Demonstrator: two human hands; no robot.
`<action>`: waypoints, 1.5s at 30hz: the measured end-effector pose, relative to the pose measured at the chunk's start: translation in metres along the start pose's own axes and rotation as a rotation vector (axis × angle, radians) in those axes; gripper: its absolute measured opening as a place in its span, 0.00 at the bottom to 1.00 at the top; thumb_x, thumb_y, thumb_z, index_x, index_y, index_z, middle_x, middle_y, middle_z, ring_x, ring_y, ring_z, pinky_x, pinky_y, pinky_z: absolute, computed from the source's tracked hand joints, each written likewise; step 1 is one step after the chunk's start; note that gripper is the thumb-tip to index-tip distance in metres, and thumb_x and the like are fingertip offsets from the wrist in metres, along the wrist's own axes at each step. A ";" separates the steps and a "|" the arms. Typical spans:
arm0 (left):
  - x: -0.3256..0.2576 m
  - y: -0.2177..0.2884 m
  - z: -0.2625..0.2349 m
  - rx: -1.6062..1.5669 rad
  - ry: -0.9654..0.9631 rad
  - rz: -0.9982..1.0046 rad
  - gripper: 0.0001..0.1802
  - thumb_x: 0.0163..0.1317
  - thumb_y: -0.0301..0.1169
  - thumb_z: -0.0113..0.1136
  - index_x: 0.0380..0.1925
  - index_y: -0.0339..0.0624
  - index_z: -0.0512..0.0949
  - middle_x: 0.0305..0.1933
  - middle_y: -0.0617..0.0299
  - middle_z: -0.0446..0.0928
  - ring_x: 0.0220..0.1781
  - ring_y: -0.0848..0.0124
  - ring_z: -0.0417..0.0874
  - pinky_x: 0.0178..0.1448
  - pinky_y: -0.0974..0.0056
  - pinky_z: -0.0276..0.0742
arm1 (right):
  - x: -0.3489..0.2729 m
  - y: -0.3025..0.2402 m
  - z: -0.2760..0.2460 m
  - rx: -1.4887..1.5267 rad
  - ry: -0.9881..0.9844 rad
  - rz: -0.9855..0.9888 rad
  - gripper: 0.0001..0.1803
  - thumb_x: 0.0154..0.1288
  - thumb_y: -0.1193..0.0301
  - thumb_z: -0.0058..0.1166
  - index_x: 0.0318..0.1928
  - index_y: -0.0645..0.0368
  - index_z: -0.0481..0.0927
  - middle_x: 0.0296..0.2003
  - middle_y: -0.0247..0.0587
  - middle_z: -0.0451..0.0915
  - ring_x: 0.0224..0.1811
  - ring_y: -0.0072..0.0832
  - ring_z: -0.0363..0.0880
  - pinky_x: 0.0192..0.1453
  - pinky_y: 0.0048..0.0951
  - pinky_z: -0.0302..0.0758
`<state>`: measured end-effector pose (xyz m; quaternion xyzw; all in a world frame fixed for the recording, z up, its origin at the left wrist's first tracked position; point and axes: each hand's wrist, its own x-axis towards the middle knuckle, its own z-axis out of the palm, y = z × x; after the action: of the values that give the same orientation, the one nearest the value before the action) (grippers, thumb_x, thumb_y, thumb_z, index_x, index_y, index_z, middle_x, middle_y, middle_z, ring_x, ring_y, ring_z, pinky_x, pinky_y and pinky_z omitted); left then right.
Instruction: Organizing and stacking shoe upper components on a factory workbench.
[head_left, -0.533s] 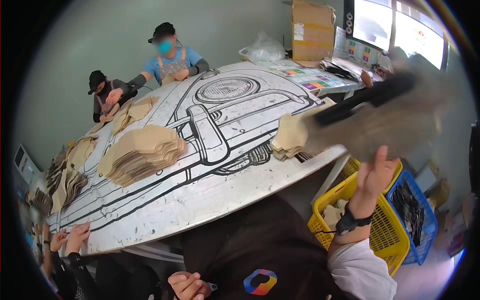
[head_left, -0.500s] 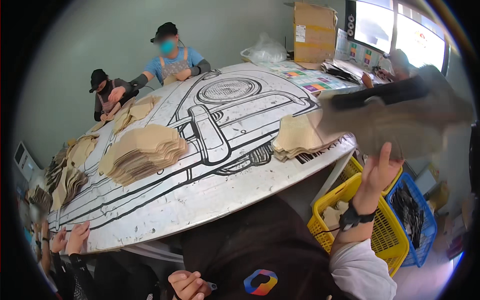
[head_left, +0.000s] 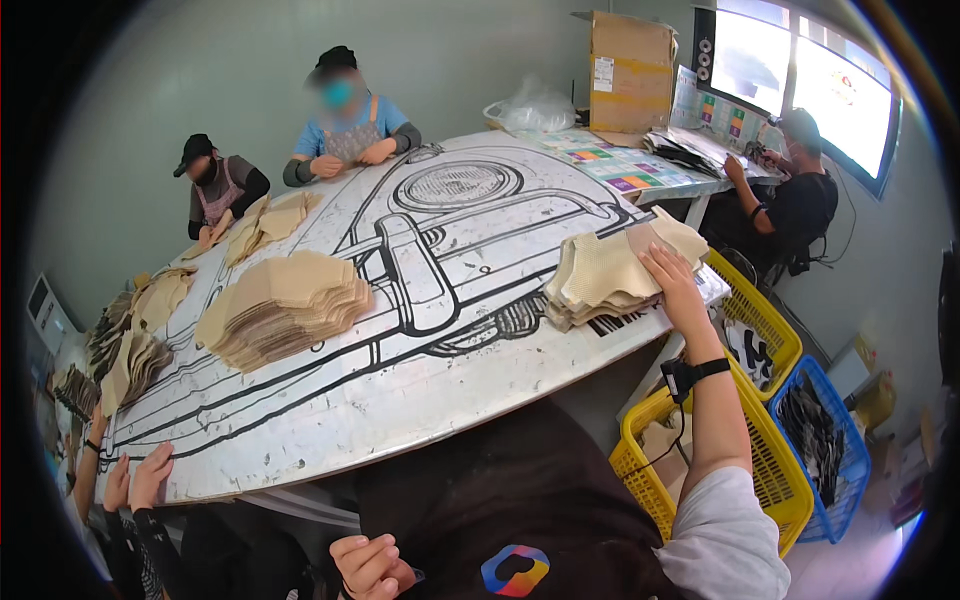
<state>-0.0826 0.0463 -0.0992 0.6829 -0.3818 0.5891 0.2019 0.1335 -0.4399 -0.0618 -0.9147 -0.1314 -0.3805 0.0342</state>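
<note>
A: Where do the hands lie?

B: The right hand rests flat, fingers spread, on top of a stack of tan cut pieces at the right edge of the white table; it grips nothing. The left hand sits low at the near edge of the view, below the table, fingers curled loosely and holding nothing that can be seen.

A: What borders the stack?

B: It sits just inside the table's right rim, part of it overhanging. Below that rim stand a yellow basket and a blue basket. A larger tan stack lies well apart to the left, with bare printed tabletop between the two
</note>
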 end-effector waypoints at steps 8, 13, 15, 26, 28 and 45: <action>0.016 0.007 0.003 -0.095 -0.143 -0.073 0.23 0.56 0.23 0.49 0.51 0.50 0.58 0.36 0.62 0.70 0.31 0.67 0.76 0.36 0.57 0.67 | 0.013 -0.015 -0.010 -0.029 -0.308 -0.003 0.35 0.55 0.84 0.36 0.63 0.42 0.60 0.66 0.42 0.53 0.68 0.41 0.51 0.69 0.43 0.46; 0.014 0.002 0.009 -0.133 -0.180 -0.106 0.25 0.54 0.21 0.48 0.52 0.51 0.57 0.36 0.62 0.71 0.31 0.67 0.76 0.39 0.55 0.70 | 0.011 -0.016 -0.011 -0.015 -0.385 -0.002 0.43 0.45 0.87 0.42 0.64 0.42 0.57 0.67 0.43 0.49 0.69 0.41 0.48 0.70 0.43 0.45; 0.010 -0.008 0.014 -0.203 -0.180 -0.089 0.24 0.51 0.19 0.49 0.49 0.49 0.61 0.34 0.61 0.73 0.32 0.65 0.76 0.42 0.54 0.71 | 0.011 -0.015 -0.012 0.038 -0.384 0.002 0.46 0.41 0.87 0.43 0.65 0.42 0.55 0.68 0.44 0.47 0.69 0.41 0.47 0.70 0.44 0.45; 0.116 -0.067 0.116 -0.589 -0.760 -0.470 0.06 0.54 0.25 0.54 0.33 0.39 0.77 0.35 0.54 0.77 0.36 0.58 0.77 0.42 0.62 0.72 | 0.082 0.005 -0.013 0.443 -0.318 0.415 0.18 0.61 0.63 0.37 0.34 0.63 0.77 0.30 0.46 0.80 0.34 0.37 0.77 0.43 0.31 0.71; 0.122 -0.079 0.152 -0.735 -0.719 -0.471 0.07 0.58 0.28 0.53 0.35 0.38 0.76 0.34 0.56 0.77 0.35 0.65 0.78 0.41 0.65 0.72 | 0.095 -0.034 -0.018 0.002 -0.130 0.520 0.17 0.62 0.60 0.39 0.34 0.62 0.75 0.28 0.48 0.79 0.32 0.42 0.77 0.39 0.34 0.71; 0.088 -0.078 0.309 -1.197 -0.380 -0.979 0.21 0.57 0.24 0.51 0.53 0.39 0.66 0.49 0.63 0.70 0.44 0.76 0.72 0.48 0.71 0.69 | 0.065 0.068 0.060 0.607 -0.109 0.474 0.21 0.66 0.64 0.36 0.55 0.60 0.67 0.58 0.53 0.63 0.64 0.42 0.56 0.67 0.30 0.49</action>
<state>0.1785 -0.1538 -0.0702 0.6373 -0.3179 0.0017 0.7020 0.2366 -0.4821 -0.0558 -0.8869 -0.0247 -0.2567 0.3832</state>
